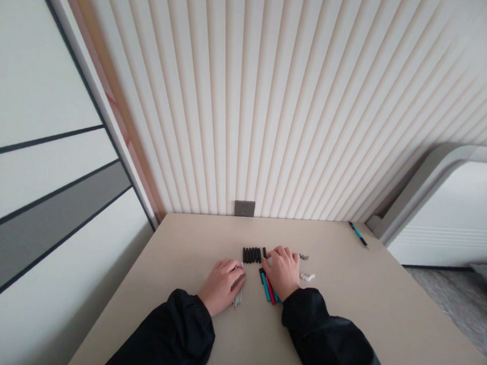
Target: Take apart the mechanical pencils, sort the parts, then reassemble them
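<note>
A person in black sleeves point(323, 348) works at a beige tabletop point(386, 308) set against a ribbed wall point(277, 94), with both hands low over a scatter of pen parts. The left hand point(223, 283) lies palm down, its fingers point(237, 277) curled loosely over a few thin pale rods point(237, 301) that poke out beneath it. Whether it grips them or only covers them cannot be told. The right hand point(282, 271) is also palm down. Its fingers point(277, 253) bend narrowly at the end of a neat row of short black tubes point(252, 255), and what they pinch, if anything, is hidden.

Teal and red coloured pens point(267, 289) lie side by side under the right wrist. Some white bits point(307, 277) and dark bits point(303, 257) lie just to the right of that hand. A lone pen point(358, 234) rests well apart near the far right edge, below the level of a grey socket point(244, 208) in the wall.

The parts look light, stiff and smooth, so they would likely roll or skid at a nudge. The thin rods probably bend or snap if pressed. A fingertip pinch at mid-length seems the surest hold for tubes and pens, with the rods lifted gently near one end.
</note>
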A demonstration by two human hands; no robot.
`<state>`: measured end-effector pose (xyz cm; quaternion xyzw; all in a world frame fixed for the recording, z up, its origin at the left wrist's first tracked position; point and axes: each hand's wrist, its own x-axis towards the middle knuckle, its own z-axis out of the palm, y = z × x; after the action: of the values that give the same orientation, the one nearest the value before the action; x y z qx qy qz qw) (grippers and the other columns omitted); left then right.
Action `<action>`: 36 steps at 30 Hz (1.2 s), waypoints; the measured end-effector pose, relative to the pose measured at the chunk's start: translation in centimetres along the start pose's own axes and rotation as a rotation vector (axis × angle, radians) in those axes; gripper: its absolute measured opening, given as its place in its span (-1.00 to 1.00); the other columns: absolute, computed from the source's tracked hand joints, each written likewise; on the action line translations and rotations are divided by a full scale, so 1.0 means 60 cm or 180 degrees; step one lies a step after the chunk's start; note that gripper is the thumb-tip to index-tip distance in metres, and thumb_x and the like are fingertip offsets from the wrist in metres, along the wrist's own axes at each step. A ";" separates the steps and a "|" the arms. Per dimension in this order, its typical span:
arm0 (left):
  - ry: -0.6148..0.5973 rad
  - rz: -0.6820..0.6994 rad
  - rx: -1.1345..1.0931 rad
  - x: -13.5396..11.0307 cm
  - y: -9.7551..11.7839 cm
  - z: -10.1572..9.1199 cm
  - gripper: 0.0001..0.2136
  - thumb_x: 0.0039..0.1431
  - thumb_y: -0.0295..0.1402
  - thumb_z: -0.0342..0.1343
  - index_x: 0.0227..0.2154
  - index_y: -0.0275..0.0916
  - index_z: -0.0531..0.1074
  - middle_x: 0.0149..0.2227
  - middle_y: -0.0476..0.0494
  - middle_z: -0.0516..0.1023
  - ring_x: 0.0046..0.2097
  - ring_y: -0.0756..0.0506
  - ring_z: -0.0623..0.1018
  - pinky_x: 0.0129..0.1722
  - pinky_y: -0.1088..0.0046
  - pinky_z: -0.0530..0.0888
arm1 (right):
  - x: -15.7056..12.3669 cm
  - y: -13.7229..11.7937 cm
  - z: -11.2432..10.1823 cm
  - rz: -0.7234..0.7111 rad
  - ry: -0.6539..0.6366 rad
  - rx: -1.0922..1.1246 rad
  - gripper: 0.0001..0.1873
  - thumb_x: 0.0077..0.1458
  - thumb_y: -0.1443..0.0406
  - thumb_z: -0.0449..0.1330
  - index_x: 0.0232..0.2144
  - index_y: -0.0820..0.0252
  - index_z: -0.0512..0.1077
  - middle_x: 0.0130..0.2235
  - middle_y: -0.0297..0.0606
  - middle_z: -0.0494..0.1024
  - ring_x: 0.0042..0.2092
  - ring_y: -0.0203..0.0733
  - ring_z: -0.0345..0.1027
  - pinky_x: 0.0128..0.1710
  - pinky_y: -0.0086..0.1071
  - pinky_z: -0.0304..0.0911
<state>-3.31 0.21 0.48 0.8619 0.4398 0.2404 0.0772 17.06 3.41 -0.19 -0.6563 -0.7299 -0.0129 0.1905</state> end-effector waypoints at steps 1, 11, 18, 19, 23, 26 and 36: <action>-0.0008 0.0001 -0.0006 0.000 0.000 0.000 -0.90 0.21 -0.44 0.05 -0.30 -0.19 0.46 -0.23 -0.13 0.46 -0.16 -0.15 0.46 -0.14 0.27 0.38 | 0.001 0.000 0.000 0.0010 -0.0003 -0.0007 -0.82 0.16 0.19 0.15 -0.36 0.08 0.53 -0.24 -0.23 0.51 -0.11 -0.07 0.27 -0.11 -0.22 -0.04; -0.0018 -0.0013 -0.0045 0.000 -0.001 0.003 -0.90 0.23 -0.45 0.03 -0.29 -0.20 0.45 -0.22 -0.13 0.48 -0.14 -0.15 0.45 -0.13 0.26 0.37 | 0.005 -0.005 0.006 0.0197 0.0057 -0.0012 -0.80 0.15 0.26 0.12 -0.43 0.13 0.52 -0.26 -0.17 0.51 -0.10 -0.04 0.27 -0.13 -0.22 -0.01; 0.0069 -0.0044 -0.0132 -0.001 -0.005 0.005 -0.89 0.23 -0.44 0.03 -0.24 -0.20 0.45 -0.22 -0.13 0.49 -0.14 -0.16 0.46 -0.13 0.24 0.37 | 0.001 0.005 0.002 0.0245 0.0402 0.0780 -0.83 0.12 0.29 0.16 -0.45 0.16 0.52 -0.28 -0.19 0.50 -0.14 -0.06 0.30 -0.12 -0.21 0.09; 0.0109 -0.0051 -0.0173 -0.001 -0.005 0.005 -0.88 0.24 -0.43 0.03 -0.22 -0.20 0.45 -0.22 -0.14 0.49 -0.14 -0.16 0.45 -0.13 0.24 0.38 | -0.002 0.006 -0.001 0.0174 0.0423 0.1114 -0.84 0.12 0.28 0.16 -0.44 0.16 0.53 -0.27 -0.20 0.50 -0.16 -0.08 0.31 -0.12 -0.23 0.12; 0.0393 -0.0052 -0.0469 -0.001 -0.001 0.003 -0.81 0.28 -0.37 0.01 -0.09 -0.21 0.40 -0.20 -0.16 0.48 -0.13 -0.15 0.45 -0.10 0.24 0.38 | -0.025 0.000 -0.012 -0.0081 0.0104 0.2661 -0.80 0.14 0.21 0.16 -0.39 0.17 0.53 -0.27 -0.22 0.48 -0.33 -0.22 0.31 -0.29 -0.35 0.24; 0.0632 -0.0038 -0.0749 -0.004 0.006 0.004 -0.82 0.28 -0.35 0.00 -0.10 -0.23 0.40 -0.25 -0.16 0.47 -0.16 -0.13 0.45 -0.12 0.29 0.40 | -0.043 -0.013 -0.017 -0.0171 -0.0123 0.3242 -0.79 0.14 0.18 0.17 -0.35 0.16 0.54 -0.26 -0.22 0.48 -0.33 -0.22 0.33 -0.31 -0.36 0.27; 0.0735 -0.0173 -0.1458 -0.004 0.025 0.004 -0.86 0.29 -0.32 -0.01 -0.27 -0.24 0.41 -0.31 -0.16 0.46 -0.26 -0.08 0.44 -0.21 0.37 0.42 | -0.060 -0.039 -0.023 -0.0520 -0.0177 0.3376 -0.84 0.15 0.22 0.18 -0.35 0.15 0.53 -0.25 -0.21 0.49 -0.18 -0.18 0.40 -0.14 -0.34 0.32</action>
<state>-2.23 -0.86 0.72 0.7766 0.4027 0.4285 0.2261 15.43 -0.74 0.57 -0.4112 -0.6897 0.3602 0.4749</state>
